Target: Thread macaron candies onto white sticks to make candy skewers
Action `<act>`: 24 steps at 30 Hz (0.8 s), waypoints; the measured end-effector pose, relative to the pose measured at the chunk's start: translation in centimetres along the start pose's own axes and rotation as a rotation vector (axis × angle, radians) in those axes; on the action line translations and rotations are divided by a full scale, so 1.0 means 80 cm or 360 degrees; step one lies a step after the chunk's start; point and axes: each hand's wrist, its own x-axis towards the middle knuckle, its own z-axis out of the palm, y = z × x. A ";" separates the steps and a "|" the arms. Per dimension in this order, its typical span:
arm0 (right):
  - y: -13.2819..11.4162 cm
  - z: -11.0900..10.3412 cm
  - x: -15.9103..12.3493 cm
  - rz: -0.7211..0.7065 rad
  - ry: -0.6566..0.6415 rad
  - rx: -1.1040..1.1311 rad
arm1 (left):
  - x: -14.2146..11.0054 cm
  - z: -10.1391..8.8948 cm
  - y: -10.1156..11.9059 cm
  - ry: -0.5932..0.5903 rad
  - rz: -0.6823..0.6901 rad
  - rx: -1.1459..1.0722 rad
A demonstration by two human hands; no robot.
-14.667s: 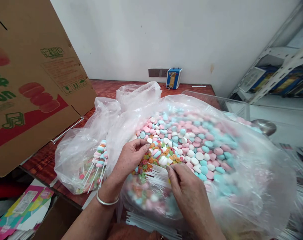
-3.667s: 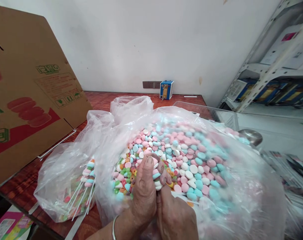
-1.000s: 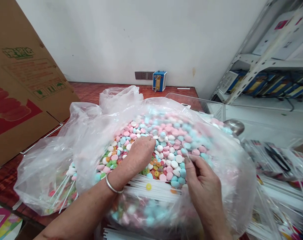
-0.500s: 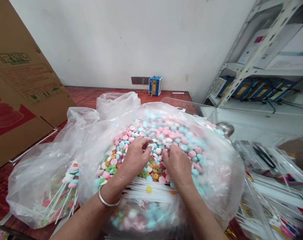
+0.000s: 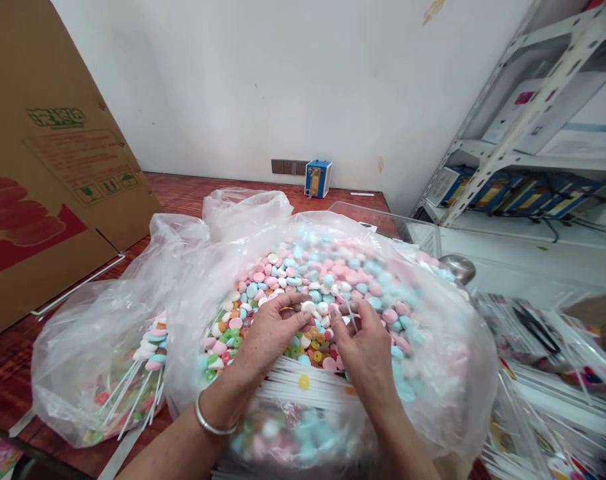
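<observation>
A large clear plastic bag [image 5: 193, 267] lies open, full of pink, blue and white marshmallow candies [image 5: 350, 273] and ring-shaped gummies [image 5: 317, 345]. Over the pile, my left hand [image 5: 270, 330] has its thumb and fingers around a white marshmallow [image 5: 307, 307]. Just to its right, my right hand [image 5: 367, 343] pinches a thin white stick [image 5: 349, 308] that points up and slightly left; its lower part is hidden by the fingers. Below my hands a bundle of white sticks [image 5: 303, 393] lies across the bag, with a yellow gummy ring [image 5: 303, 381] on top.
At the left, finished candy skewers [image 5: 155, 347] lie in another plastic bag [image 5: 73, 360], near a cardboard box [image 5: 77, 153]. A metal bowl [image 5: 459, 268] and bags of packaging [image 5: 537, 333] are on the right. Behind stand a blue device [image 5: 317, 179] and a metal shelf [image 5: 503, 157].
My hands have lowered slightly and moved a little apart. The thin stick now shows upright in my right hand. The whole view has shifted slightly.
</observation>
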 end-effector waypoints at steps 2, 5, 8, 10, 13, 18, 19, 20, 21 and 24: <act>-0.009 0.002 -0.010 -0.0054 0.0167 0.0198 | 0.000 0.005 0.002 0.0019 -0.0013 -0.0005; -0.021 0.004 -0.018 -0.0062 0.0229 0.0366 | -0.004 0.014 0.010 -0.0020 0.0009 0.0013; -0.025 0.002 -0.019 0.0067 0.0043 0.0667 | -0.008 0.019 0.015 -0.0083 0.0036 -0.0008; -0.024 0.001 -0.018 0.0202 -0.0066 0.1006 | -0.007 0.020 0.013 -0.0107 0.0014 -0.0061; -0.020 0.001 -0.014 0.0409 -0.0150 0.1456 | -0.004 0.019 0.006 -0.0165 -0.0036 -0.0173; -0.009 0.006 -0.013 0.0596 -0.0240 0.1628 | -0.004 0.014 -0.002 -0.0274 -0.0008 -0.0128; -0.008 0.007 -0.013 0.0604 -0.0235 0.1644 | -0.005 0.014 -0.002 -0.0294 0.0009 -0.0080; -0.008 0.007 -0.014 0.0604 -0.0232 0.1656 | -0.006 0.014 -0.002 -0.0307 0.0034 -0.0031; -0.008 0.007 -0.015 0.0598 -0.0236 0.1661 | -0.007 0.015 -0.001 -0.0318 0.0061 0.0012; -0.011 0.004 -0.016 0.0540 -0.0297 0.1639 | -0.010 0.017 0.000 -0.0314 0.0154 0.0086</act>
